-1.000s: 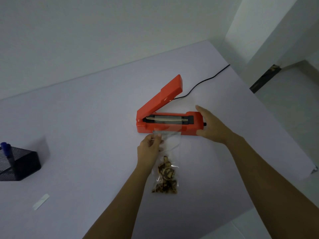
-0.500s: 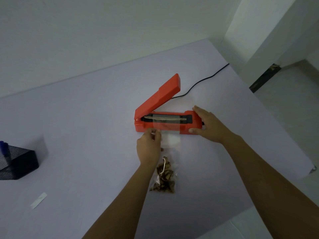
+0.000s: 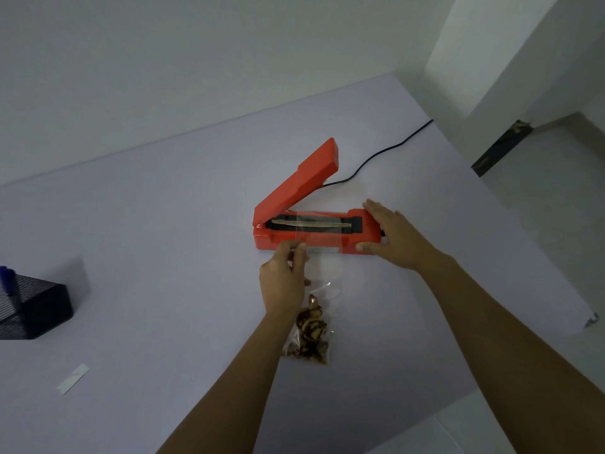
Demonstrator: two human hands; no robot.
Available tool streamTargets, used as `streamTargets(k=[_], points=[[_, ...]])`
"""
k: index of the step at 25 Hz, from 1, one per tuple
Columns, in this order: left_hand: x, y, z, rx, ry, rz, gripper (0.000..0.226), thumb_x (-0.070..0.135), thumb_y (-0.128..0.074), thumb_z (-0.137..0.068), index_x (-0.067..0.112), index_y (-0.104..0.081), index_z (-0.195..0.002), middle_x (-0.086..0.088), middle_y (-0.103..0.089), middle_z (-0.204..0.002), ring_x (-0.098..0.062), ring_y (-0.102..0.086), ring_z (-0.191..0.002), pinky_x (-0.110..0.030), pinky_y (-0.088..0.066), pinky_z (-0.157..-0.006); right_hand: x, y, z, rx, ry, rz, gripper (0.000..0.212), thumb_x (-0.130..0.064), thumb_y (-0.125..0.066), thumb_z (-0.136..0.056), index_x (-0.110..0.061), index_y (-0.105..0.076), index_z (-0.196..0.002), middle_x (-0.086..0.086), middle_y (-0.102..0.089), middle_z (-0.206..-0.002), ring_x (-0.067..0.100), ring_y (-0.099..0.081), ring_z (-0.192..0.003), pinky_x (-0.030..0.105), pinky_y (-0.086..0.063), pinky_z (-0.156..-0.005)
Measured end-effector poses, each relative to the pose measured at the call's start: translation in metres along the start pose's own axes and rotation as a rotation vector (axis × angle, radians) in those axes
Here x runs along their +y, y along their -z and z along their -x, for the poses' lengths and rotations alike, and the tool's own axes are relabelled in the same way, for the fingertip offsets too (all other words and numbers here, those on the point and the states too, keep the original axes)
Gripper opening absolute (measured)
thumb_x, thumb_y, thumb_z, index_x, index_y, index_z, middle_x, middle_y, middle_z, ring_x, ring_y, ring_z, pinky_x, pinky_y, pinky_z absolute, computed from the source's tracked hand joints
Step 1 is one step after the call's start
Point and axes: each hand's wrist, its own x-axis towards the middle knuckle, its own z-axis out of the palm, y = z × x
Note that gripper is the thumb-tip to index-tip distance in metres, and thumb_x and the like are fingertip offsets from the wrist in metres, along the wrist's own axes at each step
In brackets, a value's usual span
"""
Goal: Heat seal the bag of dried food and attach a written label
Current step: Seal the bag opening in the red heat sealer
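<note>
An orange heat sealer (image 3: 281, 237) stands mid-table with its lid raised at the right end. A clear bag (image 3: 322, 267) with brown dried food (image 3: 311, 339) at its bottom lies in front of it, its open top draped over the sealing strip. My left hand (image 3: 284, 283) pinches the bag's left edge near the sealer's front. My right hand (image 3: 389, 234) lies flat on the sealer's right end, thumb against its front. A white label strip (image 3: 72, 378) lies at the near left.
A black mesh holder (image 3: 32, 309) with a blue pen (image 3: 8, 280) stands at the left edge. The sealer's black cord (image 3: 376, 158) runs back right over the table edge. The table's right edge drops to the floor.
My left hand has pushed the bag forward, so its top now lies across the sealing strip instead of in front of the sealer. My right hand stays on the sealer's right end.
</note>
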Motion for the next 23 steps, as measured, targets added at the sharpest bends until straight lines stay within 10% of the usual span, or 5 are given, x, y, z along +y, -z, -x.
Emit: streamTargets(k=[7, 12, 16, 23], points=[[-0.002, 0.014, 0.013, -0.095, 0.012, 0.197, 0.011, 0.025, -0.052, -0.093, 0.019, -0.061, -0.097, 0.008, -0.066, -0.079, -0.01, -0.06, -0.045, -0.019, -0.052, -0.049, 0.005, -0.012, 0.005, 0.059, -0.063, -0.043, 0.094, -0.044, -0.063, -0.084, -0.013, -0.004, -0.149, 0.004, -0.006, -0.159, 0.018, -0.003, -0.146, 0.04, -0.005, -0.119], [-0.014, 0.031, 0.022, -0.054, 0.07, 0.338, 0.014, 0.02, -0.054, -0.093, 0.011, -0.063, -0.097, -0.004, -0.068, -0.08, -0.009, -0.062, -0.057, -0.027, -0.055, -0.046, -0.032, -0.048, 0.047, 0.613, -0.09, -0.422, 0.046, -0.026, -0.058, -0.09, -0.01, -0.047, -0.131, 0.005, -0.053, -0.13, 0.011, -0.047, -0.12, 0.027, -0.036, -0.106], [-0.031, 0.058, 0.029, -0.018, 0.122, 0.342, 0.015, 0.019, -0.053, -0.093, 0.008, -0.063, -0.095, -0.003, -0.069, -0.079, -0.014, -0.06, -0.047, -0.025, -0.053, -0.047, -0.093, -0.088, 0.077, 0.283, -0.175, -0.859, 0.018, -0.033, -0.048, -0.092, -0.03, -0.063, -0.102, -0.006, -0.069, -0.099, 0.008, -0.067, -0.086, 0.03, -0.052, -0.083], [-0.074, 0.121, 0.049, 0.099, 0.205, 0.327, 0.013, 0.017, -0.054, -0.093, 0.009, -0.063, -0.093, -0.007, -0.069, -0.079, -0.02, -0.06, -0.05, -0.019, -0.049, -0.043, -0.156, -0.127, 0.071, 0.09, -0.083, -0.862, 0.019, -0.015, -0.065, -0.086, -0.033, -0.068, -0.089, 0.0, -0.073, -0.084, 0.014, -0.071, -0.071, 0.032, -0.058, -0.073]])
